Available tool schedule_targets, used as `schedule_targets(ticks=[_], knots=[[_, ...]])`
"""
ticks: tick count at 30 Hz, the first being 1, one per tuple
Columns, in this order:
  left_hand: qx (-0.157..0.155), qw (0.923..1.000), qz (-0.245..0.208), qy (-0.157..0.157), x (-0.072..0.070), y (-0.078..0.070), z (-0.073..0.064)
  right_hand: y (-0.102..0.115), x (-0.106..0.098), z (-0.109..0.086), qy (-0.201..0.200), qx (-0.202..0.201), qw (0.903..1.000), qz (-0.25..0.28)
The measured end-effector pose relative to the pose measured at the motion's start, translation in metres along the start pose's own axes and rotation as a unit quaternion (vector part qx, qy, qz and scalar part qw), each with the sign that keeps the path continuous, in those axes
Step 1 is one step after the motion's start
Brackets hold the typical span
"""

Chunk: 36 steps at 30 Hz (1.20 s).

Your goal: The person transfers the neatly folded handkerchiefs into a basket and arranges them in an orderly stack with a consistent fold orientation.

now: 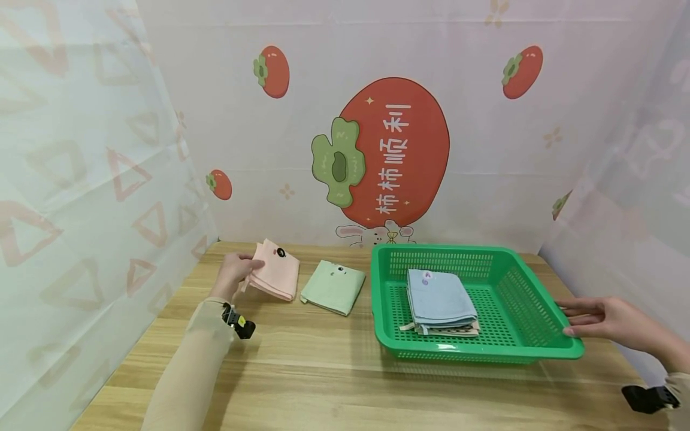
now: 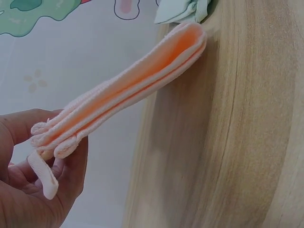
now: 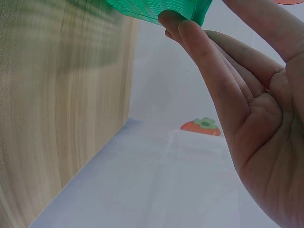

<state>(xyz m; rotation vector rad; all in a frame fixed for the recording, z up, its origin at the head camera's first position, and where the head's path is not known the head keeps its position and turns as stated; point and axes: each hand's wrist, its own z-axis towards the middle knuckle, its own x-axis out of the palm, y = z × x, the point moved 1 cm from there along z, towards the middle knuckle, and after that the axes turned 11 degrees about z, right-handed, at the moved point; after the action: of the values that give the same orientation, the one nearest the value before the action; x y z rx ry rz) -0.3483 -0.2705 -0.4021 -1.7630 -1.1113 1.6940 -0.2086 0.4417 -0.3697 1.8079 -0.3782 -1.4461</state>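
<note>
My left hand (image 1: 235, 272) pinches a folded pink towel (image 1: 276, 272) by its left edge, thumb on one side and fingers on the other. In the left wrist view the towel's stacked folds and a small loop tag face the camera. A folded pale green towel (image 1: 334, 287) with a printed face lies on the table just right of the pink one. My right hand (image 1: 611, 323) holds the right rim of a green plastic basket (image 1: 453, 349), thumb at the rim and fingers against the outer wall. Inside the basket sits a folded light blue towel (image 1: 439, 297) atop other folded cloth.
The wooden table (image 1: 312, 371) runs under everything. A white curtain (image 1: 226, 108) with persimmon prints stands behind it, with more fabric at both sides. Each wrist wears a small black camera (image 1: 239, 323).
</note>
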Motion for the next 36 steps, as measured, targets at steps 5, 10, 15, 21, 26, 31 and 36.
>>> schedule_targets(ticks=[5, 10, 15, 21, 26, 31, 36], knots=[[0.006, 1.0, -0.003, 0.001, -0.001, -0.001, 0.0, -0.001, -0.001, 0.0, 0.005, -0.011, 0.9996, 0.025], [-0.002, 1.0, -0.002, 0.0, -0.004, -0.004, 0.001, -0.001, -0.001, -0.001, 0.009, -0.023, 0.999, 0.038], [-0.001, 1.0, -0.002, -0.005, -0.006, -0.006, 0.001, 0.0, -0.001, -0.001, 0.009, -0.019, 0.9991, 0.037], [-0.003, 0.9999, -0.003, -0.011, -0.007, -0.009, -0.002, -0.001, -0.001, -0.001, 0.007, -0.02, 0.9993, 0.031], [0.004, 0.9999, -0.007, -0.014, -0.008, -0.011, -0.004, -0.002, -0.001, -0.001, 0.007, -0.016, 0.9992, 0.036], [0.023, 0.9996, -0.006, -0.018, -0.009, -0.013, -0.005, -0.003, -0.001, -0.002, 0.008, -0.008, 0.9991, 0.041], [0.034, 0.9993, -0.008, -0.014, -0.01, -0.016, -0.006, -0.001, 0.0, -0.001, 0.006, -0.018, 0.9989, 0.042]])
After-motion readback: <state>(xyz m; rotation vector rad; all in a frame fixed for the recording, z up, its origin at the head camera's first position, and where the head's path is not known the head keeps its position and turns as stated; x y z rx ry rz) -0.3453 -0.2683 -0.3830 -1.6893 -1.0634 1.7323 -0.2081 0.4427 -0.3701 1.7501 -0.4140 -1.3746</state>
